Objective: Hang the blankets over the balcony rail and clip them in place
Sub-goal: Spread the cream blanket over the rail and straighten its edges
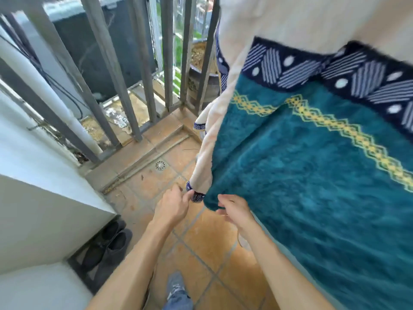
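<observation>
A teal blanket [312, 175] with a yellow zigzag stripe, a navy patterned border and a cream underside hangs down on the right, its top out of view. Its lower left corner sits just above the floor tiles. My left hand [173, 205] pinches the navy tip of that corner [196, 196]. My right hand [234, 211] grips the teal edge right beside it. The grey balcony railing [143, 86] runs across the back left, with the blanket covering its right part. No clips are visible.
Orange floor tiles [210, 242] with a round drain [160, 165] lie below. A white cabinet or wall [44, 198] stands on the left, with dark shoes [109, 245] at its foot. Outside the bars sit an air-conditioner unit [93, 41] and a plant pot [201, 70].
</observation>
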A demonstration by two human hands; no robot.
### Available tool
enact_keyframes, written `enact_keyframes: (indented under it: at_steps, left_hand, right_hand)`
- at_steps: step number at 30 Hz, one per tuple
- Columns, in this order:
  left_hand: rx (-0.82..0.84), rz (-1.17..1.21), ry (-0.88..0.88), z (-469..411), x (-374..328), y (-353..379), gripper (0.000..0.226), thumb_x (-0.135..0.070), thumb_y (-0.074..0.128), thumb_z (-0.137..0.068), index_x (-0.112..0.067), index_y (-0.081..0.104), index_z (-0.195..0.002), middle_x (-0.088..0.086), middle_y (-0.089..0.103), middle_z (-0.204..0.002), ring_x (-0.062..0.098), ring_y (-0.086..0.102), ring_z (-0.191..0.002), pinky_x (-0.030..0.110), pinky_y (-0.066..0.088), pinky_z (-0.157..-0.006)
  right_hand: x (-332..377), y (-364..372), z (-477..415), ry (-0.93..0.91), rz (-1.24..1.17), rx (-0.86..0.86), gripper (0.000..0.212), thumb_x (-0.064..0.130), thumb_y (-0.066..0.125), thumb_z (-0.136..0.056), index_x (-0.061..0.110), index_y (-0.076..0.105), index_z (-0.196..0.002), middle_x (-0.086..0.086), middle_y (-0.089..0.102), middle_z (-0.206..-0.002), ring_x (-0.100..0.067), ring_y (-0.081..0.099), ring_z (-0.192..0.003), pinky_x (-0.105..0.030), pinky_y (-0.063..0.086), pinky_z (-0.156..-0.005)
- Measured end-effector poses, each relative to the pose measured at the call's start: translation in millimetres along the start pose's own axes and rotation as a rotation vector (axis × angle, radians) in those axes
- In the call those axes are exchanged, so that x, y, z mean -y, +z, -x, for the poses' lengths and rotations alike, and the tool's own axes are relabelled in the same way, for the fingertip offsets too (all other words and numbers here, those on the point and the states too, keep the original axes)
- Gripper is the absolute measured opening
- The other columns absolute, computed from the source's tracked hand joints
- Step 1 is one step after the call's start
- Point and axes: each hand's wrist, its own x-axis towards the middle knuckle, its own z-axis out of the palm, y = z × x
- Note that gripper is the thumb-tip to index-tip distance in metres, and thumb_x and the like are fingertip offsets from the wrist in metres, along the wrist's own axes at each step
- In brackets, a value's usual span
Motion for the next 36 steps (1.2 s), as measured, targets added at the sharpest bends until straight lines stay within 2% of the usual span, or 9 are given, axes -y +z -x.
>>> enact_keyframes:
  at_steps: [3,5,7,9,14,18,26,31,36]
  left_hand:
    - [-0.070,-0.045,0.091,45,-47,-37,0.051,-0.060,0.040,-0.095,-0.017,0.051,-0.121,0.008,0.065,-0.118,0.028,0.060,-0.108,0.043,0.050,-0.090]
    - [-0.111,-0.051,0.141,78,-84,-66,0.054,-0.058,0.041,-0.096,-0.014,0.051,-0.126,0.009,0.062,-0.126,0.027,0.059,-0.112,0.042,0.049,-0.093]
    - [-0.160,-0.037,0.200,111,-123,-96,0.052,-0.054,0.042,-0.097,-0.012,0.052,-0.126,0.009,0.062,-0.128,0.027,0.060,-0.112,0.041,0.050,-0.092]
    - [-0.228,-0.006,0.272,145,-162,-125,0.043,-0.048,0.043,-0.099,-0.012,0.055,-0.120,0.007,0.065,-0.119,0.022,0.061,-0.100,0.036,0.051,-0.086]
    - [-0.366,0.257,0.417,209,-236,-173,0.023,-0.039,0.048,-0.101,-0.018,0.057,-0.107,-0.009,0.065,-0.089,-0.006,0.061,-0.067,0.014,0.038,-0.057]
    - [-0.418,0.386,0.469,221,-271,-196,0.028,-0.039,0.051,-0.099,-0.016,0.057,-0.113,0.003,0.071,-0.104,0.012,0.067,-0.080,0.019,0.045,-0.063]
    - [-0.537,0.351,0.619,185,-356,-260,0.057,-0.037,0.057,-0.096,-0.013,0.039,-0.145,0.008,0.057,-0.135,0.027,0.057,-0.119,0.047,0.046,-0.103]
    - [-0.685,0.351,0.773,141,-396,-307,0.042,-0.040,0.063,-0.090,-0.017,0.058,-0.125,-0.003,0.067,-0.108,0.014,0.065,-0.094,0.041,0.056,-0.087]
    - [-0.780,0.229,0.826,112,-408,-325,0.020,-0.041,0.064,-0.091,-0.020,0.062,-0.090,-0.007,0.061,-0.084,0.013,0.062,-0.076,0.017,0.044,-0.061]
  right_hand:
    - [19,-34,55,-0.159,0.082,-0.027,0.033,0.031,0.058,-0.093,0.014,0.057,-0.121,0.008,0.063,-0.091,-0.015,0.067,-0.077,-0.029,0.056,-0.069]
    - [28,-59,95,-0.257,0.098,-0.036,0.032,0.030,0.059,-0.093,0.015,0.056,-0.121,0.006,0.064,-0.098,-0.012,0.065,-0.076,-0.020,0.053,-0.062]
    - [35,-83,131,-0.351,0.156,-0.042,0.034,0.034,0.059,-0.092,0.016,0.057,-0.122,0.005,0.064,-0.106,-0.012,0.066,-0.090,-0.025,0.054,-0.076]
    - [42,-105,168,-0.418,0.190,-0.055,0.035,0.035,0.059,-0.092,0.016,0.058,-0.122,0.003,0.065,-0.108,-0.014,0.064,-0.098,-0.029,0.051,-0.084]
    - [61,-147,240,-0.596,0.175,-0.084,0.033,0.039,0.058,-0.092,0.021,0.058,-0.119,0.005,0.065,-0.106,-0.008,0.062,-0.093,-0.009,0.038,-0.064]
    - [79,-182,282,-0.724,0.162,-0.105,0.031,0.042,0.056,-0.093,0.027,0.056,-0.120,0.012,0.063,-0.104,-0.002,0.059,-0.093,-0.015,0.043,-0.072]
    - [149,-228,295,-0.843,0.190,-0.238,0.035,0.043,0.055,-0.094,0.026,0.056,-0.124,0.021,0.063,-0.101,0.005,0.059,-0.094,-0.017,0.047,-0.079]
    - [221,-226,281,-0.900,0.210,-0.361,0.043,0.046,0.053,-0.094,0.021,0.055,-0.128,0.009,0.061,-0.112,-0.003,0.057,-0.094,-0.008,0.038,-0.070]
    - [293,-202,261,-0.880,0.245,-0.518,0.068,0.067,0.052,-0.084,0.012,0.059,-0.123,0.000,0.068,-0.107,-0.015,0.063,-0.095,-0.026,0.049,-0.085]
